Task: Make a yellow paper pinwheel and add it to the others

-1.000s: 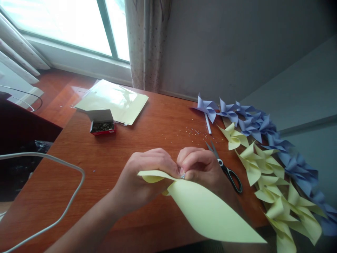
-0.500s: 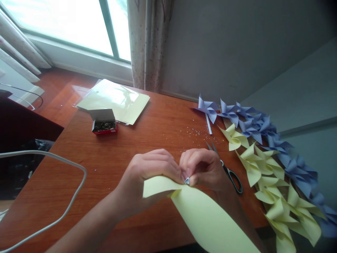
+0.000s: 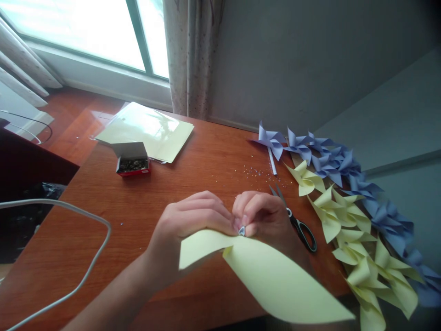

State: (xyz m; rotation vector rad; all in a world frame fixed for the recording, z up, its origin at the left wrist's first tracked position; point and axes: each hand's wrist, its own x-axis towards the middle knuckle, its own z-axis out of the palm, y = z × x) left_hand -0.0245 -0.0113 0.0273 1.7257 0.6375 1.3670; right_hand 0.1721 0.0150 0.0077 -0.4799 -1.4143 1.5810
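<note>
Over the front of the desk, my left hand (image 3: 196, 216) is closed on a yellow paper pinwheel (image 3: 275, 280), whose large curved blade sweeps down to the right. Pinched in my right hand (image 3: 263, 214) is a small rolled paper stick (image 3: 242, 231); its pale, folded-looking end shows against the pinwheel's upper edge. My two hands touch at the fingertips there. The fingers hide the pinwheel's centre and most of the stick. Scissors (image 3: 299, 225) with black handles lie just beyond my right hand, blades partly apart.
Yellow pinwheels (image 3: 344, 211) and blue-violet pinwheels (image 3: 330, 165) line the right side. A white paper stick (image 3: 272, 161) hangs from one. Yellow sheets (image 3: 172, 138) lie back left behind an open red box (image 3: 133, 172) of small metallic pieces. A white cable (image 3: 103, 220) crosses the left; scraps (image 3: 257, 172) dot the desk.
The pinwheel's large blade has swung up slightly, so its pointed tip now shows at lower right. Both hands keep their hold at nearly the same place; the view has shifted slightly.
</note>
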